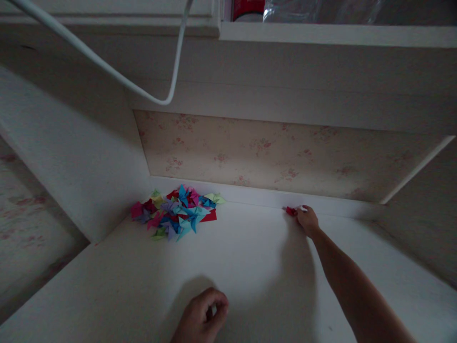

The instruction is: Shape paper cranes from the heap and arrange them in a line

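My right hand [307, 220] reaches far across the white desk, close to its back edge. Its fingers are closed on a small red origami piece [291, 211]; the fingers hide part of it, and its exact shape is too small to make out. Near the front, my left hand [205, 312] hovers over the desk with its fingers curled and the thumb tip meeting the index finger; nothing shows in it. At the back left lies a heap of folded paper cranes [178, 212] in blue, pink, red, purple and green.
The white desk surface [243, 252] sits in a nook between a left side panel [89, 157] and a right wall. Overhead hang a shelf [339, 35] holding a red item and clear plastic, and a white cable [107, 69]. Floral wallpaper [250, 152] covers the back.
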### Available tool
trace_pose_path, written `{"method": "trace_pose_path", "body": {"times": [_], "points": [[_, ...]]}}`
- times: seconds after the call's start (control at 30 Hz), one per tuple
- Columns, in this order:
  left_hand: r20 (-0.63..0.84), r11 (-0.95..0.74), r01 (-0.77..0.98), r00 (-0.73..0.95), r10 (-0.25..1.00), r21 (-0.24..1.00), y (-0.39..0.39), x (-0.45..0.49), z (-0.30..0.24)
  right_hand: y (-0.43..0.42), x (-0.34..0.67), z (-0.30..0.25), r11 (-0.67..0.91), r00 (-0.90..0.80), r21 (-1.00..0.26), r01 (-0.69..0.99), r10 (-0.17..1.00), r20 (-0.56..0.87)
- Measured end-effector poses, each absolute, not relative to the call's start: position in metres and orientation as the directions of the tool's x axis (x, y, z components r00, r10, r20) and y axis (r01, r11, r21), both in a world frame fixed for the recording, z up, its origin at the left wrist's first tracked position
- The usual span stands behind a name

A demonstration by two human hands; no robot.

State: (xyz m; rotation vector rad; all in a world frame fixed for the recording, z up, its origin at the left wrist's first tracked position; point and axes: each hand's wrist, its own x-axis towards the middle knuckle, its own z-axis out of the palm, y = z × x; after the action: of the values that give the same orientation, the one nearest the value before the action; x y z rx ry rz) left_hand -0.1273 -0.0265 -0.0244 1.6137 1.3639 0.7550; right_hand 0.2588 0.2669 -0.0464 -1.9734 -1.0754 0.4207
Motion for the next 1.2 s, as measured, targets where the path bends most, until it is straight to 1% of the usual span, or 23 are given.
{"method": "trace_pose_path", "body": {"times": [0.27, 0.43, 0.63, 0.73, 0.87, 0.9, 0.97, 1.03, 1.1, 1.2], "points": [[-0.038, -0.042, 0.416, 0.184, 0.982, 0.909, -0.025, -0.126, -0.027, 0.234, 0.242, -0.03, -0.197, 0.652, -0.935, 0.295, 0.757, 0.046], [-0.043, -0.045, 0.407, 0.204, 0.978, 0.912, -0.027, -0.128, -0.026, 0.197, 0.213, -0.023, -0.095, 0.63, -0.987, 0.128, 0.777, 0.007], [-0.002, -0.064, 0.355, 0.183, 0.983, 0.933, -0.033, -0.126, -0.015, 0.126, 0.162, -0.015, 0.002, 0.472, -0.998, -0.057, 0.881, -0.025], [0.025, -0.081, 0.336, 0.168, 0.985, 0.938, -0.036, -0.125, -0.014, 0.083, 0.131, -0.012, -0.005, 0.378, -0.991, -0.135, 0.924, -0.056], [0.046, -0.096, 0.323, 0.159, 0.986, 0.941, -0.037, -0.127, -0.017, 0.032, 0.093, -0.004, -0.058, 0.166, -0.94, -0.336, 0.979, -0.12], [0.053, -0.102, 0.318, 0.16, 0.986, 0.943, -0.037, -0.128, -0.018, 0.023, 0.087, 0.0, -0.063, 0.123, -0.921, -0.384, 0.985, -0.119], [0.074, -0.121, 0.304, 0.163, 0.984, 0.945, -0.038, -0.129, -0.019, 0.009, 0.078, 0.009, -0.04, 0.093, -0.893, -0.449, 0.991, -0.092], [0.087, -0.129, 0.293, 0.153, 0.984, 0.947, -0.04, -0.13, -0.019, 0.0, 0.074, 0.016, -0.003, 0.104, -0.876, -0.482, 0.993, -0.061], [0.068, -0.105, 0.288, 0.137, 0.988, 0.952, -0.042, -0.131, -0.017, -0.006, 0.075, 0.016, 0.001, 0.106, -0.885, -0.465, 0.993, -0.054], [0.028, -0.063, 0.282, 0.127, 0.991, 0.957, -0.045, -0.131, -0.015, -0.014, 0.079, -0.001, 0.013, 0.143, -0.946, -0.323, 0.989, -0.035]]}}
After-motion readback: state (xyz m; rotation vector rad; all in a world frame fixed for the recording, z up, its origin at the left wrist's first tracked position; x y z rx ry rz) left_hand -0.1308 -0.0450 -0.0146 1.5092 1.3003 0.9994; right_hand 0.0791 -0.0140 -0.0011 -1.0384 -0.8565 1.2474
